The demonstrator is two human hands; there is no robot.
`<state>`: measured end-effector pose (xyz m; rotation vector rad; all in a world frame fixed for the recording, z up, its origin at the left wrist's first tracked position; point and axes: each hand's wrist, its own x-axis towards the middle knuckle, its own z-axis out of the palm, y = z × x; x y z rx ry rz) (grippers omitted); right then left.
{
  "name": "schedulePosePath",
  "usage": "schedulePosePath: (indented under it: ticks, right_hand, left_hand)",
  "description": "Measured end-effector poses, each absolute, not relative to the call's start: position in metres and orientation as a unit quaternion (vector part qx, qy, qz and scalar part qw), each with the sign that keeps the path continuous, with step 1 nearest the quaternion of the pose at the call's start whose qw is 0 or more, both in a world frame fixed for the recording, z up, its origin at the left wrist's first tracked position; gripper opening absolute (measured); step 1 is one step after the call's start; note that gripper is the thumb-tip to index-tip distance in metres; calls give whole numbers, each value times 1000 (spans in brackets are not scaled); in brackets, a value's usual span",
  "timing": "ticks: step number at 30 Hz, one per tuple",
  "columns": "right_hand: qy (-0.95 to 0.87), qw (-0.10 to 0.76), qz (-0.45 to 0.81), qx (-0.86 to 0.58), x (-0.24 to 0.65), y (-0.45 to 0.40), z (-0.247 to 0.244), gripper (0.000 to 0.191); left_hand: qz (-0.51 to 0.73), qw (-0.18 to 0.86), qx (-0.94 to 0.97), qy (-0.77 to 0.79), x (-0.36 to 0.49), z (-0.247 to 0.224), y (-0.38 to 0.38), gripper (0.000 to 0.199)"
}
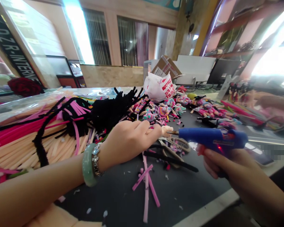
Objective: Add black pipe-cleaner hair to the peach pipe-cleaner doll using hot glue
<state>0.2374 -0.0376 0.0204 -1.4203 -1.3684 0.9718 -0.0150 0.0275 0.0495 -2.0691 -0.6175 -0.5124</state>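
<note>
My left hand (130, 138) is closed, pinching a small cream-coloured fuzzy piece (167, 130) between thumb and fingers. Most of what it holds is hidden behind the fingers. My right hand (217, 162) grips a blue glue gun (203, 136), its red light lit. The nozzle points left and meets the cream piece, or lies just in front of it; I cannot tell which. Below the left hand lie pink pipe-cleaner strips (146, 189) and a black pipe cleaner (177, 162). Scissors (170, 153) rest partly hidden behind the black one.
Bundles of beige pipe cleaners (54, 146) and a black bunch (109, 108) cover the left side. Several small colourful dolls (164, 109) lie beyond my hands, before a white plastic bag (159, 86). At right is a phone (260, 153); another person's blurred hand (272, 102) is behind it.
</note>
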Motion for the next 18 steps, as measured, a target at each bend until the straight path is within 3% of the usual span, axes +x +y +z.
schedulePosePath:
  ticks: [18]
  right_hand:
    - [-547, 449, 422, -567, 244, -34, 20, 33]
  left_hand:
    - [-207, 444, -837, -243, -15, 50, 27, 22]
